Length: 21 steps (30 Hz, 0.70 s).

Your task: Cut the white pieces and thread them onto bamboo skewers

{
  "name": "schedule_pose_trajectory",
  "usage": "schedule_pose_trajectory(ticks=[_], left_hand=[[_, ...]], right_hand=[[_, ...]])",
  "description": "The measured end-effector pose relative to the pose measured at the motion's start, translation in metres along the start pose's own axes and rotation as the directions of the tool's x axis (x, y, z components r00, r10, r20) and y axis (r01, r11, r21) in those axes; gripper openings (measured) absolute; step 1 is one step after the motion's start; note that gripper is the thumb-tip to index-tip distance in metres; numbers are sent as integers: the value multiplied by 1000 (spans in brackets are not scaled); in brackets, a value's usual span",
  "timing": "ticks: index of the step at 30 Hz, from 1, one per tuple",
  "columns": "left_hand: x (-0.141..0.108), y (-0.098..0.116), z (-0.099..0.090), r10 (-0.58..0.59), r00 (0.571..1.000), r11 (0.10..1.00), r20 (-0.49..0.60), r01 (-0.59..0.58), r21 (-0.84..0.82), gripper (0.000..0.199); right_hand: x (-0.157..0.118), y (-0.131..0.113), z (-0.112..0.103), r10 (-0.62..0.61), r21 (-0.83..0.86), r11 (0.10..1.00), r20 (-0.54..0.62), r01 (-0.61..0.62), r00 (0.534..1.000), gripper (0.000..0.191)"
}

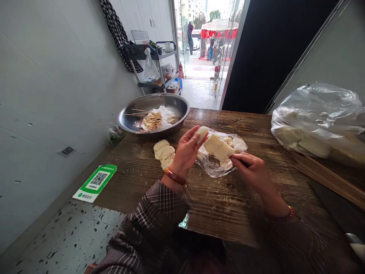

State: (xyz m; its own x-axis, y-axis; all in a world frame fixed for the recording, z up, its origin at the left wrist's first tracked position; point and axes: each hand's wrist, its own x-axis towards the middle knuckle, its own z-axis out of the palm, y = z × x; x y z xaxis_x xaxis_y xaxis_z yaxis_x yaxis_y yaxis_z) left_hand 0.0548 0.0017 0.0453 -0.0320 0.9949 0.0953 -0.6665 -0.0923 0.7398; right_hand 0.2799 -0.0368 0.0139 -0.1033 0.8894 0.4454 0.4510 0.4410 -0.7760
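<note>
A green card (pixel 95 183) sits at the left edge of the wooden table (pixel 252 127), a steel basin (pixel 131 121) at its far-left corner, and bread slices (pixel 164 153) near the left hand (pixel 186 149), which pinches a bread piece (pixel 202 134). Over clear plastic (pixel 212 172), the right hand (pixel 253 169) pinches the right end of a bread row (pixel 216 146), bare wood lying open beyond to the bulging bag (pixel 316 110).

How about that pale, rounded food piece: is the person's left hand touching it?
Touching. The head view shows the left hand holding the pale, rounded food piece, its thumb pressed against the near side.
</note>
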Motion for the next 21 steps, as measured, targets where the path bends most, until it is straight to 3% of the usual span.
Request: schedule_pose_trajectory(ticks=[12,21], left_hand=[[-2,-6,2,-25,1000,999,1,25,33,34],[-2,-5,2,-32,999,999,1,32,11,29]], right_hand=[[1,-6,3,27,12,1000,-34,-26,999,16],[1,-7,3,47,16,999,-26,-47,999,16]])
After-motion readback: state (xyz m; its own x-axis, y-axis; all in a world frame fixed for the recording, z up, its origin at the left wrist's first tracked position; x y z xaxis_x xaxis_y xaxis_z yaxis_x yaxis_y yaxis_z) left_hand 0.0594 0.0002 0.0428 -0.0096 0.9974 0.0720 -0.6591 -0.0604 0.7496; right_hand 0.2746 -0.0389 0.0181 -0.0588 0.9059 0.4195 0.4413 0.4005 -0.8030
